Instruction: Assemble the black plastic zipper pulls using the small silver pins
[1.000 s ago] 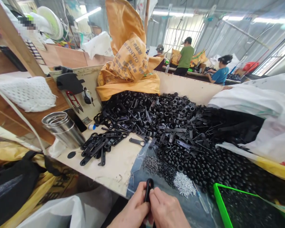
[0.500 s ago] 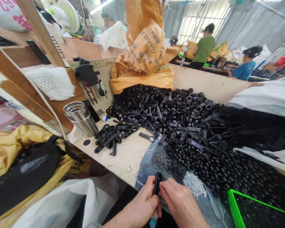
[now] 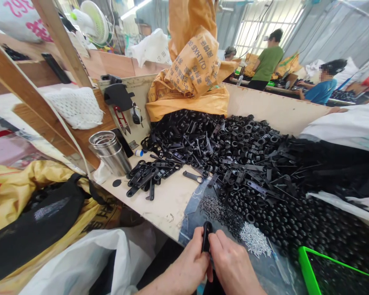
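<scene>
My left hand (image 3: 189,268) and my right hand (image 3: 233,266) meet at the table's near edge, both pinched on one upright black plastic part (image 3: 206,237) with a looped top. Just beyond them lie small piles of silver pins (image 3: 254,241) on a dark sheet. A big heap of black plastic parts (image 3: 249,164) fills the table behind. A small group of flat black handles (image 3: 150,174) lies to the left on the bare board.
A steel cup (image 3: 110,151) stands at the table's left corner, with scissors (image 3: 121,119) hung on the wall above. An orange sack (image 3: 193,69) spills at the back. A green crate (image 3: 335,272) sits lower right. A white bag (image 3: 76,266) is lower left. People work at a far table.
The view has shifted slightly right and down. Both hands keep the same grip on the black part, with only small finger movement.
</scene>
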A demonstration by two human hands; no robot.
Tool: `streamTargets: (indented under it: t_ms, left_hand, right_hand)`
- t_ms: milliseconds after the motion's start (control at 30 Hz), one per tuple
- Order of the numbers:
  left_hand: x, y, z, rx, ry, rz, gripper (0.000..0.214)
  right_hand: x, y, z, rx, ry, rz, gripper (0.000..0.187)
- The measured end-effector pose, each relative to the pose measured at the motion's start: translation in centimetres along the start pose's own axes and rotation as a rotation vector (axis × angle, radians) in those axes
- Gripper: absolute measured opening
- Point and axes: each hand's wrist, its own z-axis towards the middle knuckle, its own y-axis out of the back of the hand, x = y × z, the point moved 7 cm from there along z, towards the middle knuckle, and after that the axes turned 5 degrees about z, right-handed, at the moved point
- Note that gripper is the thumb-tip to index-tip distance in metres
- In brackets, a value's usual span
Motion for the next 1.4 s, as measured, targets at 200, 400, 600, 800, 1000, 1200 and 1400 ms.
streamTargets:
  t_ms: [200, 400, 600, 800, 1000, 1200, 1400]
  left_hand:
    - [-1.1, -0.1, -0.3, 0.043, 0.046, -0.199, 0.034]
    - [-1.0, 0.1, -0.1, 0.006, 0.046, -0.189, 0.037]
    - [-1.1, 0.0, -0.3, -0.006, 0.058, -0.177, 0.038]
    - [-0.9, 0.0, -0.2, 0.000, 0.090, -0.187, 0.039]
    - [-0.3, 0.0, -0.1, -0.014, 0.096, -0.203, 0.042]
    - [-0.5, 0.0, -0.1, 0.005, 0.105, -0.214, 0.039]
    - [-0.6, 0.1, 0.1, 0.011, 0.075, -0.159, 0.033]
  right_hand:
    - [0.7, 0.5, -0.3, -0.027, -0.002, 0.081, 0.038]
    - [-0.4, 1.1, 0.1, 0.016, -0.021, 0.175, 0.024]
    - [-1.2, 0.8, 0.0, 0.023, -0.016, 0.198, 0.040]
    - [-2.1, 0.9, 0.1, 0.009, -0.051, 0.320, 0.042]
    - [-2.6, 0.6, -0.2, 0.044, -0.055, 0.400, 0.035]
    - [-2.6, 0.4, -0.1, 0.100, 0.027, 0.392, 0.030]
    - [-3.0, -0.7, -0.5, 0.030, 0.012, 0.319, 0.039]
